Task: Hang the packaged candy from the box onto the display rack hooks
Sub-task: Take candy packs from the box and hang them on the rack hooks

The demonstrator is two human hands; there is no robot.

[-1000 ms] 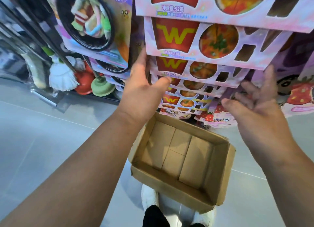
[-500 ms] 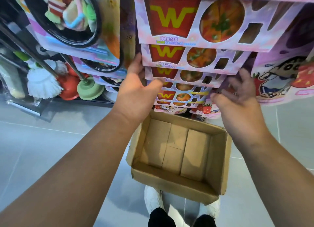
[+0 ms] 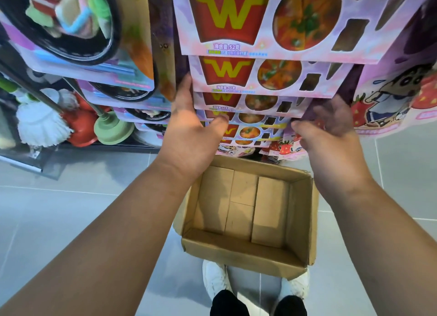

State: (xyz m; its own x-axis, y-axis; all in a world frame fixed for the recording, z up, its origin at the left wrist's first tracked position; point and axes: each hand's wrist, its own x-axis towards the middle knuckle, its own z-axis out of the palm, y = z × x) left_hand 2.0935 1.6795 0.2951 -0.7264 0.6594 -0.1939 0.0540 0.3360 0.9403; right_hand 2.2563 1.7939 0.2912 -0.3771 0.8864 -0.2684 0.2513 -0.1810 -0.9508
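The left hand (image 3: 192, 136) is lying flat and unclenched against the left edge of the hanging W-logo candy packs (image 3: 260, 77). Its fingers are running straight up the cardboard and its thumb is resting on the face of a lower pack, gripping nothing. The right hand (image 3: 331, 138) is hovering just off the stack's right edge, fingers loosely spread and blurred, holding nothing. Below and between both hands the cardboard box (image 3: 299, 221) is sitting with nothing inside, so the candy is, by my reading, all hanging in front of the hands. The hooks themselves are hiding behind the cards.

The packs are overlapping like shingles. A sideways shove from the left hand could be swinging the column and working a card off its hook, and it would be dropping past the wrists into the box or onto the tiles. The right hand, coming in carelessly, could be snagging the strawberry cartoon packs (image 3: 387, 103) hanging just outside it.

Counting: two hands and one box. Five W-logo packs are showing clearly, with a sliver of a sixth below the left thumb. At least three black-bowl candy packs (image 3: 127, 95) are hanging outside the left hand. The strawberry packs are overlapping too much to count. Farther out on that left side are a green plunger (image 3: 113, 131), a red plunger (image 3: 81, 129) and one white mop head (image 3: 40, 126).
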